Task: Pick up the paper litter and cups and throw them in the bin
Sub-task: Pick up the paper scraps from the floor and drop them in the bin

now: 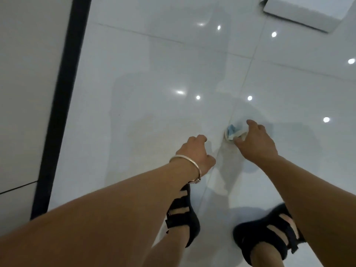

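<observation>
OK, right grip [258,140]: fingers and thumb curled round a small blue-and-white paper item [232,132], pinching it from above. Index finger reaches over the far side, thumb comes in on the near side. Cup or crumpled litter: cannot tell, frame is soft. A white rim-like edge shows at its left end with a blue patch next to it; the rest is hidden under the palm.

It sits low at the floor [134,78], right on a grout line [245,78] that runs from upper right down toward the feet. Touching the tile or just off it: cannot tell. A faint reflection of it shows in the gloss just below.

Left grip [194,151]: just left of the item, not touching it. Back of hand up, fingers loosely curled downward, nothing visible in it. Silver bangle [185,161] on that wrist.

Both forearms are bare and reach in from the bottom corners.

Below the hands: two feet in black strap sandals, left sandal [190,224] below the left wrist, right sandal [250,236] partly behind the right forearm.

Floor is glossy white tile with round light reflections scattered across it. Left edge: white panel [23,83] with a black strip [61,105] along its side. Top right corner: flat white box-like object [300,14], cut by the frame, well apart from the hands.
</observation>
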{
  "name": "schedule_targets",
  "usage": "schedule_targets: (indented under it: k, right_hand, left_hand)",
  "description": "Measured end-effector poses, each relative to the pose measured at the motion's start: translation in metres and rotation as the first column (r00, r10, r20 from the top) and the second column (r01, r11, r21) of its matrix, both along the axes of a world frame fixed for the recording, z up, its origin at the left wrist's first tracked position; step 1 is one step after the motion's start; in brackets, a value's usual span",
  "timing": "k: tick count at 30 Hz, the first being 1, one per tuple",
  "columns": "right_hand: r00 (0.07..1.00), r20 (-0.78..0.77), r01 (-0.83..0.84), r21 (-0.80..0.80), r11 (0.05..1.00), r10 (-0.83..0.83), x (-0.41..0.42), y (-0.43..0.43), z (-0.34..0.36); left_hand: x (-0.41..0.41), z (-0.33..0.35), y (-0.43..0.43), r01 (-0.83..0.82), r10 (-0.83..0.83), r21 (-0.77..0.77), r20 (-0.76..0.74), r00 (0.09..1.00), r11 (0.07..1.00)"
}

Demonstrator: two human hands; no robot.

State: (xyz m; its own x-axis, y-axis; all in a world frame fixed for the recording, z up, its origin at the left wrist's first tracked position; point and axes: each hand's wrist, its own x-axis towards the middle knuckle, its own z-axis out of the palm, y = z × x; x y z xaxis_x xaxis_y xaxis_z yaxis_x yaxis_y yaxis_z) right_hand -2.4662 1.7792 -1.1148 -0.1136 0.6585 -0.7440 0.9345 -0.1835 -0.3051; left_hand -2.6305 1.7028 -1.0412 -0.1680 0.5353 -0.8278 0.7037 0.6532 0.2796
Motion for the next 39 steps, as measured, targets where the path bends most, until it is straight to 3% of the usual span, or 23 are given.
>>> schedule_targets:
  k: [6,10,13,16,23,26,32,39]
  right_hand:
    - [0.998,-0.035,-0.046,-0.044,0.998,0.044,0.0,-0.015,-0.007]
    - [0.982,-0.168,-0.076,0.042,0.996,0.082,0.03,-0.019,0.067]
    - [0.947,-0.309,-0.052,0.111,0.992,0.084,0.062,-0.006,0.135]
    - [0.937,-0.348,0.027,0.137,0.99,0.023,0.1,0.018,0.196]
    - [0.894,-0.442,0.168,0.188,0.968,-0.069,0.198,0.065,0.293]
    - [0.907,-0.388,0.236,0.145,0.961,-0.165,0.25,0.072,0.309]
    - [0.943,-0.116,0.322,0.089,0.943,-0.311,0.354,0.07,0.298]
    - [0.879,0.046,0.474,0.002,0.88,-0.474,0.415,0.087,0.25]
  left_hand:
    - [-0.002,-0.002,-0.003,-0.018,0.018,-0.057,0.001,1.0,0.998]
    - [0.012,0.042,0.024,-0.042,0.045,-0.043,0.066,0.997,0.998]
    - [0.043,0.09,0.058,-0.015,0.019,-0.023,0.196,0.981,1.0]
    - [0.085,0.141,0.094,0.007,-0.022,0.055,0.283,0.959,0.998]
    - [0.189,0.234,0.159,0.089,-0.155,0.218,0.308,0.939,0.972]
    - [0.234,0.254,0.178,0.179,-0.233,0.229,0.238,0.943,0.957]
    - [0.298,0.248,0.202,0.288,-0.311,0.169,0.134,0.941,0.943]
    - [0.339,0.201,0.24,0.394,-0.397,0.05,0.116,0.911,0.918]
